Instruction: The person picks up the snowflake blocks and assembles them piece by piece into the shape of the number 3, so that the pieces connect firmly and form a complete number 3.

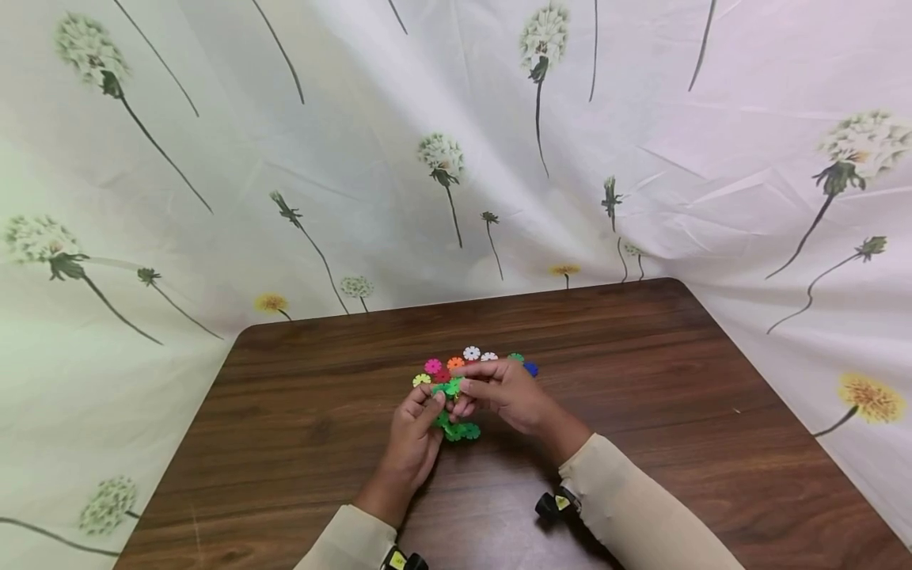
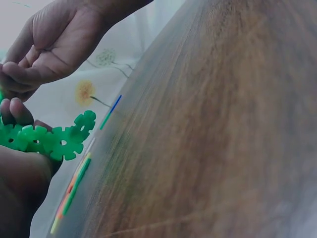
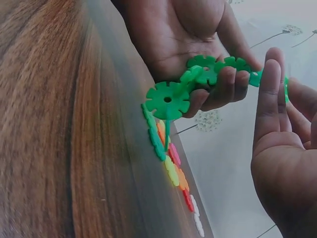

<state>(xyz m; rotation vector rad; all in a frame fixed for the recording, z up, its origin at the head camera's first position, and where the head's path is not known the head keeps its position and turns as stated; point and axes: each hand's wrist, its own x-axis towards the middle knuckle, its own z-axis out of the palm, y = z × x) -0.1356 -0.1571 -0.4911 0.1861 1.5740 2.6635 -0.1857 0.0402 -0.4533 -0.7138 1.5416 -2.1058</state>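
Note:
A chain of green flower-shaped interlocking discs [image 3: 168,100] lies along the left hand [image 1: 415,435], whose fingers curl round it. Its lower end juts out beyond those fingers, with discs slotted together at differing angles, as the left wrist view also shows in the linked green discs [image 2: 63,143]. At the upper end the right hand [image 1: 518,397] pinches a bright green disc [image 1: 454,385] between thumb and forefinger. Both hands meet close together over the table. In the right wrist view, the right hand's fingers [image 3: 270,99] partly hide that end of the chain.
Loose flower discs lie on the wooden table [image 1: 306,427] beyond the hands: a pink disc [image 1: 433,366], an orange disc [image 1: 455,363], a yellow disc [image 1: 422,380], a white disc [image 1: 472,353] and a blue disc [image 1: 530,369], among others. A flower-printed cloth [image 1: 370,198] hangs behind.

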